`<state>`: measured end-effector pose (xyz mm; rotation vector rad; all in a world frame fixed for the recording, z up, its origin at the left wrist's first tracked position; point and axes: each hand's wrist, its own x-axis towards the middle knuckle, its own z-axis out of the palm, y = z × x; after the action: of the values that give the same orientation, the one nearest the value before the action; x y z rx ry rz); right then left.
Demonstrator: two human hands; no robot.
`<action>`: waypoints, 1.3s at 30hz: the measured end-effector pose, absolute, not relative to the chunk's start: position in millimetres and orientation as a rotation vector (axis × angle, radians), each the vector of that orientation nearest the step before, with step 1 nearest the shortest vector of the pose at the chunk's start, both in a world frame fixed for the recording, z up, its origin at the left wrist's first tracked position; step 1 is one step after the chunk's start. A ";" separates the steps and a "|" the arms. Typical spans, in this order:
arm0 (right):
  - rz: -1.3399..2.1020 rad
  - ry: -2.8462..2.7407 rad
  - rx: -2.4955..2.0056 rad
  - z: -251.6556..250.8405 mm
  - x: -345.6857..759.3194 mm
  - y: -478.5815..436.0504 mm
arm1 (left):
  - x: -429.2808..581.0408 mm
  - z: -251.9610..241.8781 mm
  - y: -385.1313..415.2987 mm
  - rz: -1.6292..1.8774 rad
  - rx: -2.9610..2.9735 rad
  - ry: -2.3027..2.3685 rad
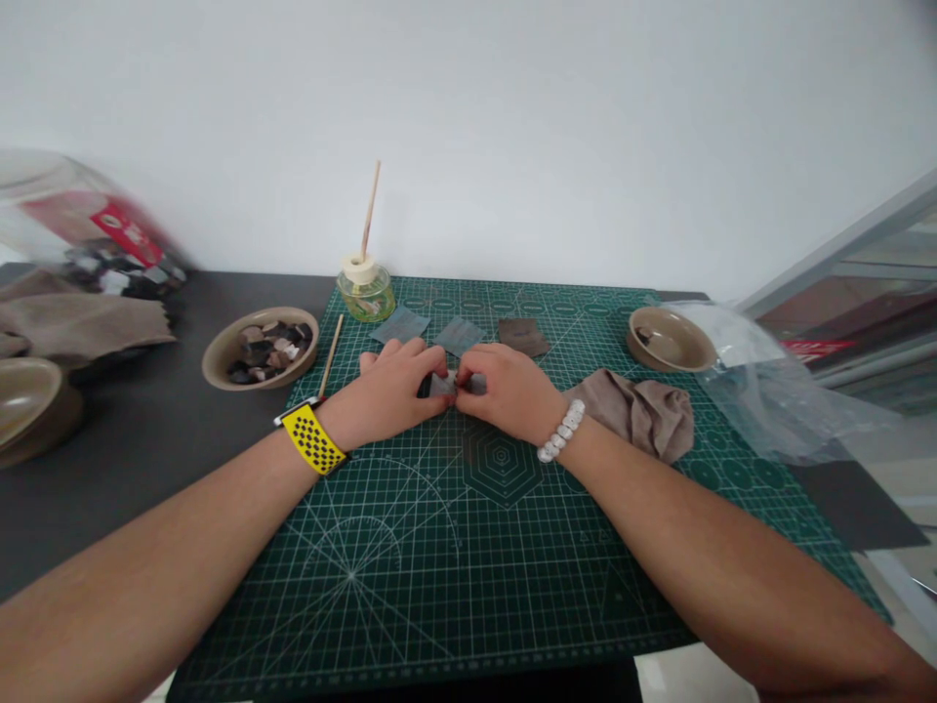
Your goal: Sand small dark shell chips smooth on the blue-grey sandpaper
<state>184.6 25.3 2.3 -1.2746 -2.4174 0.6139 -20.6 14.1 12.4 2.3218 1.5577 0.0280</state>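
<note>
Both my hands meet over the middle of the green cutting mat [410,547]. My left hand [387,391], with a yellow checked strap on its wrist, curls its fingers round a small grey piece [443,385]. My right hand [505,389], with a white bead bracelet on its wrist, pinches the same piece from the other side. What the piece is made of I cannot make out. Just beyond the hands lie three small squares [458,334] of grey and brown sheet.
A tan bowl [220,363] of dark chips and a wooden stick [330,354] lie left. A glass bottle [365,291] holding a stick stands behind. A crumpled brown cloth [644,412], another tan bowl [670,339] and a clear plastic bag [776,391] sit right. A plastic jar [80,229] is far left.
</note>
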 end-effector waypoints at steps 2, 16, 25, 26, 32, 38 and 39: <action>0.590 -2.399 -1.317 2.4 185.0 25.4 | -21.3 11.7 14.6 0.035 2.320 1.554; 0.673 -2.410 -1.240 0.6 183.5 26.0 | -21.6 12.8 16.8 0.068 2.321 1.523; 0.597 -2.284 -1.440 0.2 189.5 27.5 | -21.6 9.8 18.2 0.185 2.302 1.526; 0.588 -2.302 -1.443 -1.3 189.8 27.4 | -21.9 8.7 18.2 0.190 2.321 1.514; 0.532 -2.413 -1.468 -5.8 188.2 23.4 | -22.2 5.4 19.2 0.216 2.370 1.466; 0.535 -2.451 -1.520 -1.3 187.8 22.3 | -20.5 8.6 19.6 0.345 2.273 1.555; 0.538 -2.451 -1.526 -0.6 187.9 22.4 | -20.6 8.9 19.8 0.381 2.246 1.565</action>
<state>187.9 22.4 -0.6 -1.5255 -2.4506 0.5380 -20.6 19.8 8.9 2.2455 1.5649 0.3807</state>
